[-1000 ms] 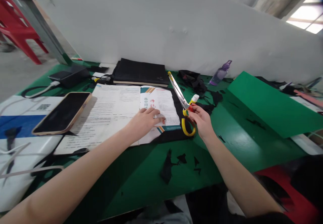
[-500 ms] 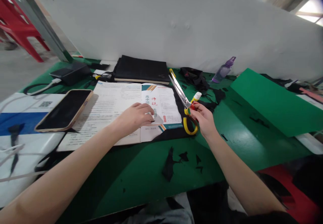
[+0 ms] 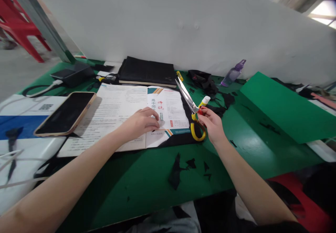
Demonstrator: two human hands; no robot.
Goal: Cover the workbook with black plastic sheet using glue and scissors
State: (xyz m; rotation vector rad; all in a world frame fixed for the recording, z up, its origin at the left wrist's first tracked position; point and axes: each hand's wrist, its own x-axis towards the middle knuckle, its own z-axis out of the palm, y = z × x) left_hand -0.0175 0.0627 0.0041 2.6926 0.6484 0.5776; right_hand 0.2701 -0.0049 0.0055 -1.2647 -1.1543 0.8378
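Note:
My right hand (image 3: 211,124) is closed on yellow-handled scissors (image 3: 193,115), blades raised and pointing up-left over an open booklet (image 3: 123,112); a small white-capped glue stick (image 3: 204,102) pokes out by the same fingers. My left hand (image 3: 140,122) rests on the booklet's right page with its fingers curled and pressing on the paper. Black fabric (image 3: 181,140) lies under the booklet's right edge, just below the scissors' handles.
A phone (image 3: 65,113) lies face up at the left on a white and blue sheet. A black folded bundle (image 3: 147,72), a purple bottle (image 3: 232,73) and a green card sheet (image 3: 283,108) sit behind. Black scraps (image 3: 181,168) dot the green table (image 3: 147,184).
My left hand has drawn back a little to the left on the page and its fingers have curled in. The scissors have stayed nearly in place in my right hand.

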